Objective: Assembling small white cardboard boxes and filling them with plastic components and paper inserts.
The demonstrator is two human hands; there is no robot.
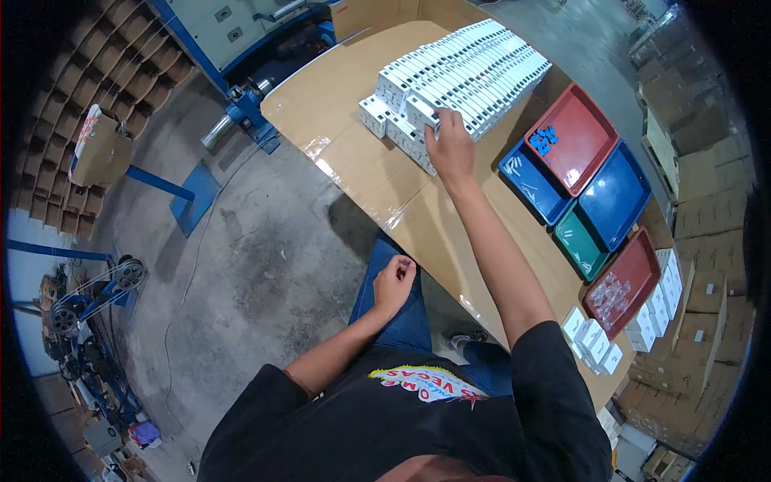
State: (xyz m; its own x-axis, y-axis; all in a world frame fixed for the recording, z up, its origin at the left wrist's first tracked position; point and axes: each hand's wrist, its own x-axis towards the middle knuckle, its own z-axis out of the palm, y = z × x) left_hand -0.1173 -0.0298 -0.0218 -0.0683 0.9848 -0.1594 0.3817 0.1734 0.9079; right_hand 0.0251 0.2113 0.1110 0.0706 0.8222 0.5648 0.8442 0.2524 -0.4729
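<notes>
Hands are seen from above at a cardboard-covered tabletop (361, 153). Right hand (451, 149) is stretched forward onto a large block of white boxes (466, 72), stacked in close rows across the far part of the tabletop; its fingers (439, 120) are laid over the near edge of the block, touching a box at the front corner, and whether a box is actually gripped cannot be told. A few lower white boxes stand just beside the block on its near left side. Left hand (393, 281) is held well apart from the boxes, close to the body above the blue-trousered lap, with its fingers curled into a loose fist; anything enclosed in it cannot be made out. To the right of the outstretched arm, a row of shallow trays is set along the tabletop: a red tray (582, 140) containing small blue parts (544, 140), two blue trays (614, 201), a green tray (580, 245) and a second red tray (634, 273) holding clear parts. Further small white boxes (594, 345) are grouped at the near right edge.
</notes>
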